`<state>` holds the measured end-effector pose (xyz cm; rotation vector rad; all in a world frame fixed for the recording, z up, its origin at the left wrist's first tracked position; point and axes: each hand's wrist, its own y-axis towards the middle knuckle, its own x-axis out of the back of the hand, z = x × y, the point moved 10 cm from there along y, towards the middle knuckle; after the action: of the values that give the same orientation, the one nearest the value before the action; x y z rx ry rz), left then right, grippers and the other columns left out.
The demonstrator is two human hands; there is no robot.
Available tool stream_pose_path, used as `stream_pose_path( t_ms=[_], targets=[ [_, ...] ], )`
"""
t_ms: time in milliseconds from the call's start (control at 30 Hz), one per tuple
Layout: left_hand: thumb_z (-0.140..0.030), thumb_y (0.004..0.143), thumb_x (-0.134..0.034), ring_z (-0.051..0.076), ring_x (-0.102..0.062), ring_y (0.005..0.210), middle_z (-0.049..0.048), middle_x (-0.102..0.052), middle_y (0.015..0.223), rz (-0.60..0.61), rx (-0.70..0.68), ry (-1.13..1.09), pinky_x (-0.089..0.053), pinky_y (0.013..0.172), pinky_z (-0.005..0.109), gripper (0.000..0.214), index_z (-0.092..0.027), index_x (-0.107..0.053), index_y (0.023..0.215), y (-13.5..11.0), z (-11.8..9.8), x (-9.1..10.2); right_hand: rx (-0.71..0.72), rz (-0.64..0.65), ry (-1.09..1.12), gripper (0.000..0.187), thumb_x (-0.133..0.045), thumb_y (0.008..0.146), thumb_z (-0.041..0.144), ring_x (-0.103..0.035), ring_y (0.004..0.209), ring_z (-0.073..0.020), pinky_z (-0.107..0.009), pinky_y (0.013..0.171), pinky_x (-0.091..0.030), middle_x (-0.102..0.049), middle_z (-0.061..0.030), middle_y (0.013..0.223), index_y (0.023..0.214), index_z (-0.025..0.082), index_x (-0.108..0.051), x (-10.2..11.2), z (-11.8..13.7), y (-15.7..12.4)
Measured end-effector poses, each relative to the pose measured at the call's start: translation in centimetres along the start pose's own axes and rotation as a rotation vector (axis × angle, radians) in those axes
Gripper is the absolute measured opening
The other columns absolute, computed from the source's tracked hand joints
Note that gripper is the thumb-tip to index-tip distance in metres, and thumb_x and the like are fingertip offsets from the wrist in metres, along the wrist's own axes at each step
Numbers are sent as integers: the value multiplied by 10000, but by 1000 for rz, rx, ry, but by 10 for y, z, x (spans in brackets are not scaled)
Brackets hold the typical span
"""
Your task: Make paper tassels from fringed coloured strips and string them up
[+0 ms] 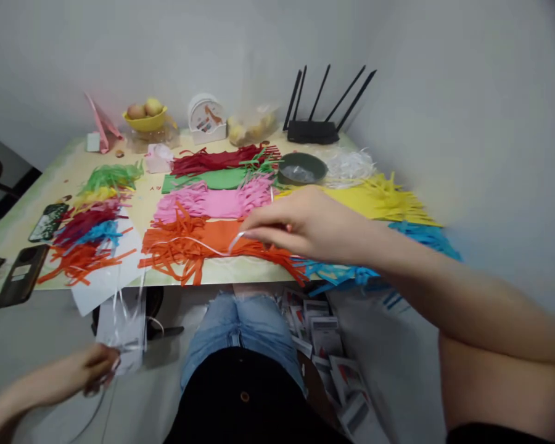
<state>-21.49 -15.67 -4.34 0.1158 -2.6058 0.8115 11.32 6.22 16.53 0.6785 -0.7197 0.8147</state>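
My right hand reaches over the table and pinches a thin white ribbon, which trails left across the orange fringed paper. Low at the left, below the table edge, my left hand is closed on white ribbon strands that hang down from the table. Those strands come from a bunch of fringed paper in green, yellow, dark red, blue and orange. Pink, green, red, yellow and blue fringed strips lie around my right hand.
A black router with upright antennas stands at the back, near a dark green bowl and a tangle of white ribbon. Two phones lie at left. A yellow fruit bowl sits behind. Packets fill the floor at right.
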Motion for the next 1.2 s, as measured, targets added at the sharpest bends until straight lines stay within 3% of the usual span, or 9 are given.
stream_pose_path(
  t_ms=[100,167,300,433,633,733,833,1000,1200],
  targets=[
    [-259,617,-704,254,-626,511,80,-682,592,176,183,673,-459,507,318,116,-199,-660,527,14,27,-31,11,110,3,211,-569,976,279,-650,655,-133,-265,641,-421,-776,-9,823,931,246,-773,-43,-7,8],
    [-275,683,-629,339,-720,758,159,-768,940,63,20,869,-537,694,429,204,-203,-767,816,21,-20,-47,-3,159,-54,207,-574,976,264,-649,657,-142,-268,618,-382,-778,-35,825,920,215,-767,-68,-12,16],
    [-465,846,-624,310,-638,1176,145,-671,1281,-225,-583,420,-502,994,425,498,-237,-616,1289,32,-182,-80,-32,198,-206,221,-569,987,317,-651,670,-175,-292,577,-294,-776,-88,833,948,192,-747,-92,-13,24],
    [-558,852,-664,120,-499,529,-17,-555,638,175,-566,-139,-437,525,223,369,-201,-594,909,97,-247,-147,-147,77,-243,203,-559,992,290,-659,707,-180,-283,589,-294,-775,-95,858,978,176,-727,-72,-41,15],
    [-598,759,-771,40,-227,428,-93,-344,510,366,-417,-404,-195,418,161,488,-174,-531,730,166,-273,-190,-214,95,53,236,-566,991,274,-697,772,-137,-210,691,-436,-786,-59,915,987,145,-763,-30,-153,3],
    [-580,732,-800,38,-225,431,-92,-331,517,268,-393,-498,-193,421,162,478,-170,-555,726,180,-284,-188,-554,-147,-157,316,-523,1007,301,-722,825,-161,-215,744,-474,-791,-77,955,1074,125,-776,48,-268,1],
    [-547,728,-815,36,-215,433,-96,-298,520,193,-375,-591,-195,425,161,461,-173,-547,699,191,-292,-190,-835,-171,-399,226,-612,894,125,-724,1002,-261,-270,866,-487,-784,-170,1035,1003,80,-804,103,-366,-4],
    [-543,739,-812,38,-218,430,-93,-286,514,151,-329,-620,-197,430,163,439,-176,-574,701,214,-296,-197,-968,-6,-459,265,-785,605,-48,-727,1025,-336,-327,893,-534,-780,-222,963,829,94,-802,95,-459,-4],
    [-576,727,-810,45,-224,425,-96,-264,487,143,-292,-585,-209,433,174,458,-170,-601,686,233,-289,-205,-978,132,-512,302,-859,562,15,-725,1050,-365,-386,924,-562,-778,-215,970,837,115,-781,68,-487,2]
  ],
)
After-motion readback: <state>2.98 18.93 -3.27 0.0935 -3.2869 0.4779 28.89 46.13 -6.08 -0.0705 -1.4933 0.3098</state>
